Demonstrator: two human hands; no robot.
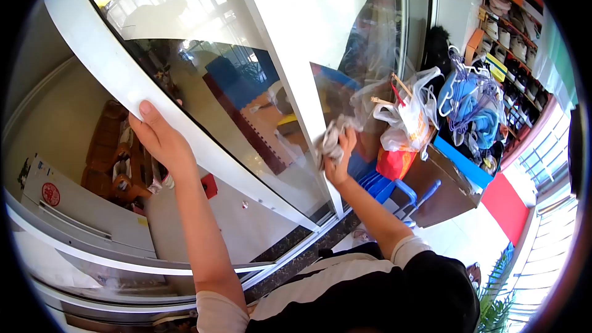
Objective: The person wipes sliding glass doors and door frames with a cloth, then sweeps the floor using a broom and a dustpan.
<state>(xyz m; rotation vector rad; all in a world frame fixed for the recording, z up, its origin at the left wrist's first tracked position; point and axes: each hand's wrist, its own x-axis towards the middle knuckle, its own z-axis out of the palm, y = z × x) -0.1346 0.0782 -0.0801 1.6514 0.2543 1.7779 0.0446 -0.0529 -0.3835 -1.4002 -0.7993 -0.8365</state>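
Cloth (332, 138), crumpled grey-beige, pinched in R fingers (349, 140); L fingers (148, 113) on wht frame (102, 65), grip unclear.

Left of the left hand (161, 139), beyond the white metal door frame (114, 65) it touched, open room led inward. Between the hands, a flat transparent glass pane (240, 126) barred any way through. Upward from the right hand (342, 154), a bare run of straight white upright stile (291, 77) gave room to slide; the crumpled grey-beige cloth (333, 139) filled its grasp. Just right of that hand, bulging whitish plastic bags (404, 117) crowded in, with a blue plastic chair (375, 186) below, blocking sideways passage.
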